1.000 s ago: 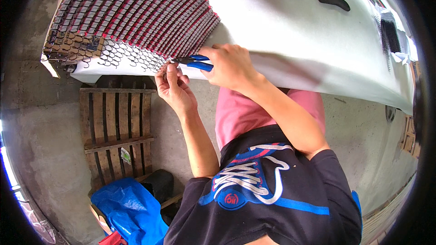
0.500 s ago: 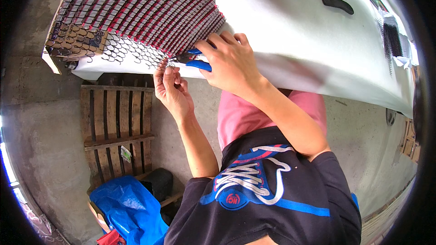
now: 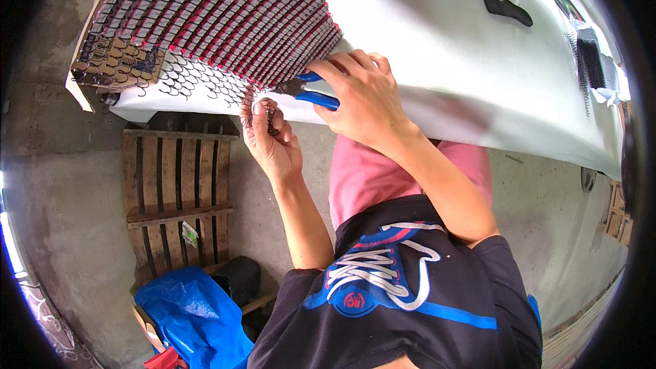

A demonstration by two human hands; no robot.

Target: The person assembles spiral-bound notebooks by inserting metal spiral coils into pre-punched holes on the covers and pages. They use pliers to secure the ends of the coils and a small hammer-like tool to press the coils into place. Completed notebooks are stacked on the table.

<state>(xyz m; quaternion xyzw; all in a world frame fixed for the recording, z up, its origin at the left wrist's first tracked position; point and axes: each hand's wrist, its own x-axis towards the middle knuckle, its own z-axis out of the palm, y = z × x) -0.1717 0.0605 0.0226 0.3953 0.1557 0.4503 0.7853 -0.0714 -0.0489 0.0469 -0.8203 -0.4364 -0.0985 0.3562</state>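
Note:
My right hand [image 3: 369, 102] is closed around the blue handles of a pair of pliers [image 3: 318, 100], whose handles are spread. The dark jaws point left toward the lower corner of a dense array of red and grey strips [image 3: 225, 20] lined with dark wire hooks. Just left of the jaws, below the array's edge, my left hand [image 3: 273, 147] is raised with its fingers curled. Several small dark wire hooks [image 3: 272, 121] show between its thumb and palm. Its fingertips are at the hanging row of hooks [image 3: 184, 78], partly hidden by the wires.
The array lies on a white-covered table [image 3: 437, 48], over a cardboard box [image 3: 116, 65] at its left. A black curved object [image 3: 507, 8] and a bundle of dark bristle-like pieces [image 3: 589, 65] lie to the right. Below are a wooden pallet [image 3: 181, 191] and a blue plastic sheet [image 3: 195, 314].
My right hand and the pliers have shifted slightly right, away from the strips. My left hand has dropped a little and moved right, its fingers more curled.

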